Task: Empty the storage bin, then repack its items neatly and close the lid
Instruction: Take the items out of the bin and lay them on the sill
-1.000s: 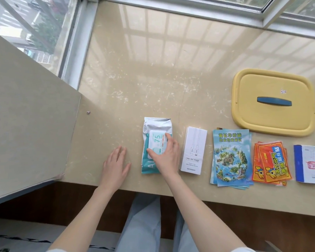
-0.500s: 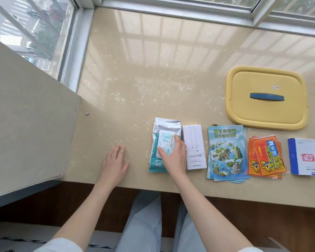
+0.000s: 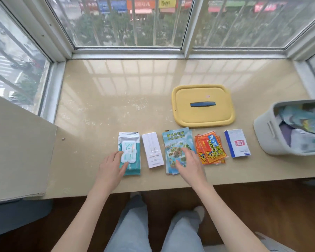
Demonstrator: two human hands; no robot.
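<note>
A row of items lies along the sill's front: a teal wipes pack (image 3: 130, 142), a white box (image 3: 152, 149), blue map booklets (image 3: 175, 142), orange sachets (image 3: 210, 149) and a blue-and-white box (image 3: 237, 143). My left hand (image 3: 112, 165) touches the wipes pack's left lower corner with straight fingers. Spread flat, my right hand (image 3: 186, 163) lies over the booklets' lower part. The yellow lid (image 3: 202, 105) with a blue handle lies behind the row. At the right stands the grey bin (image 3: 267, 131), with several packets still inside.
The beige sill (image 3: 116, 99) is bounded by window frames at the back and both sides. A beige panel (image 3: 16, 151) stands along the left. My legs and the wooden floor show below the sill's front edge.
My right hand left the wipes pack and moved right onto the booklets. My left hand moved from the bare sill to the wipes pack. The view lifted and the bin came into sight.
</note>
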